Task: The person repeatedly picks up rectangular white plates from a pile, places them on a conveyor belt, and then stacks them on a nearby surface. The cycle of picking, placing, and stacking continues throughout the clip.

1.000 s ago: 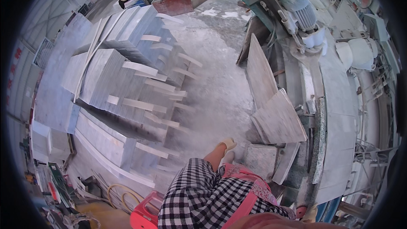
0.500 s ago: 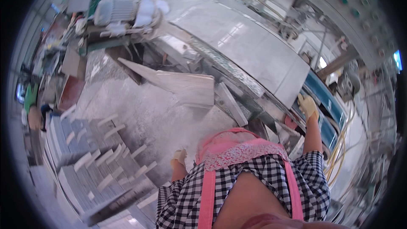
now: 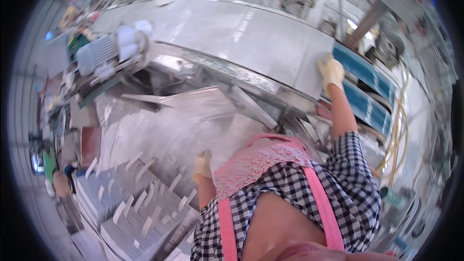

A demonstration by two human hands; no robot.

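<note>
My right hand [image 3: 332, 71], in a pale yellow glove, reaches out to the near right end of a long, flat grey slab [image 3: 275, 43]. Its fingers lie over the slab's end edge, beside a blue conveyor belt [image 3: 362, 67]. Lower down, my left hand [image 3: 203, 163], also gloved, hangs close to my pink apron [image 3: 251, 171]. It appears to touch nothing, and blur hides how its fingers are set. Behind that hand is a dusty whitish surface [image 3: 159, 133].
Stacks of grey slabs [image 3: 140, 222] with pale strips between them stand at the lower left. Slanted boards [image 3: 256, 106] lean below the machine's edge. A grey motor [image 3: 99, 55] sits at the upper left. Yellow hoses [image 3: 400, 137] hang on the right. Another person's arm [image 3: 60, 183] shows far left.
The view has turned, so the surroundings have shifted. My right hand has moved along the slab's end, farther from my body, with the arm straighter. My left hand still hangs low.
</note>
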